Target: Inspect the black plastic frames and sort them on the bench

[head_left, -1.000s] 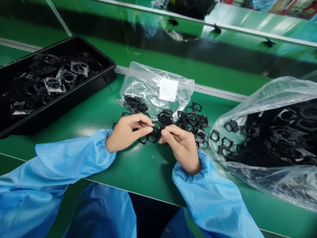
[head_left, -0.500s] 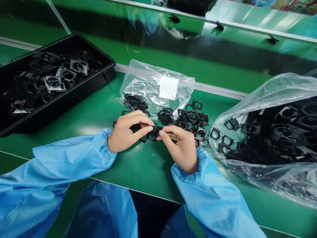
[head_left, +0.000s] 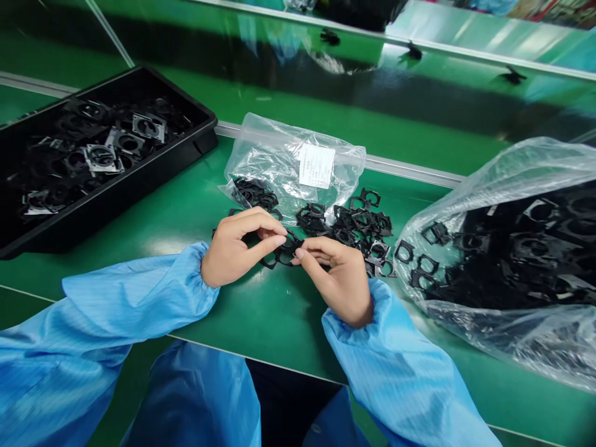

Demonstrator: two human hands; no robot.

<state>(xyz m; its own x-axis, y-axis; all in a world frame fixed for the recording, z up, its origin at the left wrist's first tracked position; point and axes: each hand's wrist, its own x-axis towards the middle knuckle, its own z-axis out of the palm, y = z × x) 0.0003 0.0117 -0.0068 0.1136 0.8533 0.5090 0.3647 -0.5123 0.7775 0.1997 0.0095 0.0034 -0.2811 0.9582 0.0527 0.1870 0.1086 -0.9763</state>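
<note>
My left hand (head_left: 237,248) and my right hand (head_left: 338,276) meet over the green table, fingers pinched together on small black ring-shaped plastic parts (head_left: 284,251) held between them. Just beyond the fingertips lies a loose pile of the same black parts (head_left: 358,223). A small clear bag with a white label (head_left: 293,164) lies behind the pile, with a few parts inside it. Both arms wear blue sleeves.
A black tray (head_left: 153,167) holding several black and silvery square parts stands at the left. A large clear bag (head_left: 512,248) full of black parts lies at the right. A metal rail (head_left: 410,174) crosses the green table (head_left: 261,316) behind the bags.
The hands have stayed close together over the same spot. My right hand's fingers shifted slightly left toward my left hand while handling the parts.
</note>
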